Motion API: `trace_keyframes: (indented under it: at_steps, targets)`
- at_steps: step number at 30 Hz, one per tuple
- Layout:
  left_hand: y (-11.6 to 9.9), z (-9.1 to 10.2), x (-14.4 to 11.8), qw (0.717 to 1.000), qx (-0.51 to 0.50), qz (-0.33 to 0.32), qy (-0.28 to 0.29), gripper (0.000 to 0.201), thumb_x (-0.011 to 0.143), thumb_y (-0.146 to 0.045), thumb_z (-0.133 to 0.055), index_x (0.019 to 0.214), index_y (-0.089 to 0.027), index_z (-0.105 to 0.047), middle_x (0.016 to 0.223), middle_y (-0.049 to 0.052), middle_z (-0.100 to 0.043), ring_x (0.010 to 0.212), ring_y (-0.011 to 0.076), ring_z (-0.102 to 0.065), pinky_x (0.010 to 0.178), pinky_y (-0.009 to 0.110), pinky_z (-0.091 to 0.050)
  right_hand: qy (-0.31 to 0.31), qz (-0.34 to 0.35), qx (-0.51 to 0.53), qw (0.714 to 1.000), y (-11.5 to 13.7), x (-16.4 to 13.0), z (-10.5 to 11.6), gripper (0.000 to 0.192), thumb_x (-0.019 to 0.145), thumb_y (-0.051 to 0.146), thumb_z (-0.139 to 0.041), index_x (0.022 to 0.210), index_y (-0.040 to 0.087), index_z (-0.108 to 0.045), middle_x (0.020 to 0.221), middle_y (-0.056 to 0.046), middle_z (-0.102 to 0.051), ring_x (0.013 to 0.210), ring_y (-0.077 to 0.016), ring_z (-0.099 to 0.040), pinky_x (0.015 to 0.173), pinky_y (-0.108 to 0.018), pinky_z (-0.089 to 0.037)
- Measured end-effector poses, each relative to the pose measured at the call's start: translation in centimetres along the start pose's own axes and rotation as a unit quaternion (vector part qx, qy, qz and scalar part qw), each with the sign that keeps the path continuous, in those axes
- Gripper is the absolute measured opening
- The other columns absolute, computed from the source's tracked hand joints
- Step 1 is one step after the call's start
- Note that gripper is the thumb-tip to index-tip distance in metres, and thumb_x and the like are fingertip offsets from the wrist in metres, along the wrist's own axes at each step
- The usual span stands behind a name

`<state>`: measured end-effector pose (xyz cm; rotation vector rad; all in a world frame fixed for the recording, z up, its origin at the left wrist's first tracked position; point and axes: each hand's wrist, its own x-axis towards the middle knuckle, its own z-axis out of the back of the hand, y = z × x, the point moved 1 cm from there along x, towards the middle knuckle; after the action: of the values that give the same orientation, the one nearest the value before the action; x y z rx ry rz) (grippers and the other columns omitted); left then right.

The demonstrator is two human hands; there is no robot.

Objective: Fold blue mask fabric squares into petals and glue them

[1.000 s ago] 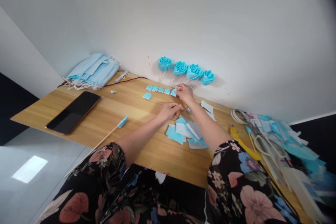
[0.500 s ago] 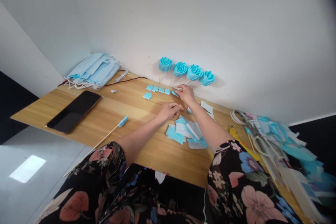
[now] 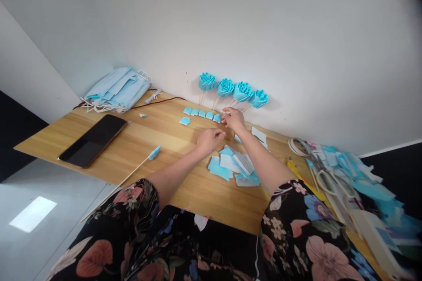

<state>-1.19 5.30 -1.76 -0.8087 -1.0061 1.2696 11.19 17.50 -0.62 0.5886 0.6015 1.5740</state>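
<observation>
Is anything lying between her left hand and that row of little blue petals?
Nothing visible does. Only bare table lies between the left hand and the row of petals. The right hand is at the row's right end, beside the last petal.

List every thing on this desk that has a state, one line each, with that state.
Phone: screen dark, lying flat.
Face masks: stacked in a loose pile near the wall.
Blue roses: four finished, leaning on the wall.
Small blue pieces: laid out in a row.
Cut mask pieces: heaped loosely.
Stick: lying flat, blue tip wrapped.
Right hand: fingers at the row's end piece.
Left hand: resting on the desk, curled; any hold unclear.
</observation>
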Motion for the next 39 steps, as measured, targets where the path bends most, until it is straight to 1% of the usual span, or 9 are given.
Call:
trace_keyframes:
  at_steps: [3, 7, 12, 16, 20, 24, 30, 33, 39]
  targets:
    - [-0.3, 0.2, -0.2, 0.997, 0.075, -0.030, -0.014, 0.027, 0.087, -0.027, -0.054, 0.071, -0.018, -0.073, 0.071, 0.004, -0.067, 0.066, 0.0149, -0.053, 0.060, 0.026, -0.029, 0.001, -0.006, 0.006, 1.000, -0.1, -0.3, 0.5, 0.037, 0.092, 0.017, -0.046, 0.124, 0.019, -0.063, 0.091, -0.008, -0.075, 0.065, -0.0147, -0.072, 0.047, -0.020, -0.047]
    - [-0.4, 0.4, -0.2, 0.990, 0.136, -0.025, 0.014, 0.029, 0.090, -0.028, -0.051, 0.082, -0.018, -0.076, 0.082, 0.005, -0.073, 0.074, 0.0163, -0.059, 0.064, 0.026, -0.034, 0.016, -0.007, 0.000, 1.000, -0.1, -1.1, 0.9, 0.034, 0.096, 0.021, -0.048, 0.126, 0.016, -0.061, 0.083, -0.007, -0.075, 0.058, -0.0129, -0.069, 0.046, -0.019, -0.044]
    - [-0.3, 0.4, -0.1, 0.987, 0.155, -0.019, 0.026, 0.031, 0.091, -0.031, -0.048, 0.082, -0.018, -0.075, 0.085, 0.004, -0.073, 0.075, 0.0161, -0.058, 0.064, 0.026, -0.033, 0.041, 0.003, -0.025, 0.999, 0.0, -1.8, 0.7, 0.035, 0.096, 0.021, -0.045, 0.127, 0.018, -0.061, 0.085, -0.005, -0.076, 0.061, -0.0124, -0.071, 0.050, -0.019, -0.047]
    - [-0.2, 0.3, -0.2, 0.988, 0.147, -0.029, 0.028, 0.033, 0.092, -0.033, -0.047, 0.075, -0.017, -0.072, 0.078, 0.004, -0.070, 0.072, 0.0154, -0.055, 0.063, 0.027, -0.030, 0.014, 0.014, -0.080, 0.997, -0.1, -1.4, 2.0, 0.036, 0.095, 0.021, -0.045, 0.126, 0.020, -0.062, 0.089, -0.004, -0.077, 0.063, -0.0119, -0.070, 0.060, -0.021, -0.051]
    - [0.3, 0.1, -0.1, 0.989, 0.143, -0.028, 0.026, 0.038, 0.093, -0.037, -0.046, 0.069, -0.017, -0.067, 0.073, 0.003, -0.067, 0.069, 0.0148, -0.053, 0.061, 0.027, -0.028, -0.015, 0.018, -0.162, 0.987, -0.5, -1.0, 3.8, 0.034, 0.091, 0.017, -0.048, 0.117, 0.019, -0.070, 0.094, -0.006, -0.078, 0.079, -0.0160, -0.072, 0.078, -0.026, -0.052]
    - [0.5, -0.1, -0.1, 0.988, 0.147, -0.031, 0.025, 0.038, 0.093, -0.037, -0.045, 0.069, -0.017, -0.067, 0.075, 0.004, -0.067, 0.070, 0.0148, -0.054, 0.061, 0.027, -0.029, -0.014, 0.017, -0.227, 0.974, -1.2, -1.2, 4.2, 0.031, 0.087, 0.019, -0.054, 0.110, 0.021, -0.074, 0.110, -0.009, -0.076, 0.103, -0.0229, -0.069, 0.088, -0.030, -0.049]
    - [0.3, 0.0, -0.1, 0.987, 0.157, -0.027, 0.032, 0.038, 0.093, -0.036, -0.045, 0.071, -0.017, -0.069, 0.079, 0.004, -0.069, 0.073, 0.0152, -0.056, 0.063, 0.026, -0.032, -0.005, -0.001, -0.277, 0.961, -2.0, -0.9, 3.4, 0.031, 0.088, 0.024, -0.053, 0.109, 0.024, -0.075, 0.115, -0.006, -0.075, 0.105, -0.0219, -0.068, 0.085, -0.028, -0.048]
    - [0.2, 0.0, -0.1, 0.987, 0.157, -0.028, 0.033, 0.038, 0.093, -0.037, -0.044, 0.071, -0.018, -0.069, 0.079, 0.004, -0.070, 0.073, 0.0150, -0.056, 0.063, 0.026, -0.031, -0.003, -0.012, -0.292, 0.956, -2.0, -0.5, 3.1, 0.028, 0.089, 0.029, -0.052, 0.102, 0.024, -0.077, 0.113, -0.007, -0.076, 0.103, -0.0213, -0.068, 0.083, -0.027, -0.048]
    - [0.2, -0.2, -0.1, 0.987, 0.156, -0.030, 0.033, 0.037, 0.092, -0.036, -0.045, 0.076, -0.018, -0.073, 0.081, 0.005, -0.071, 0.073, 0.0154, -0.058, 0.063, 0.025, -0.034, 0.001, -0.038, -0.310, 0.950, -1.9, -0.1, 2.5, 0.030, 0.091, 0.031, -0.048, 0.099, 0.023, -0.076, 0.108, -0.010, -0.076, 0.097, -0.0220, -0.069, 0.076, -0.027, -0.047]
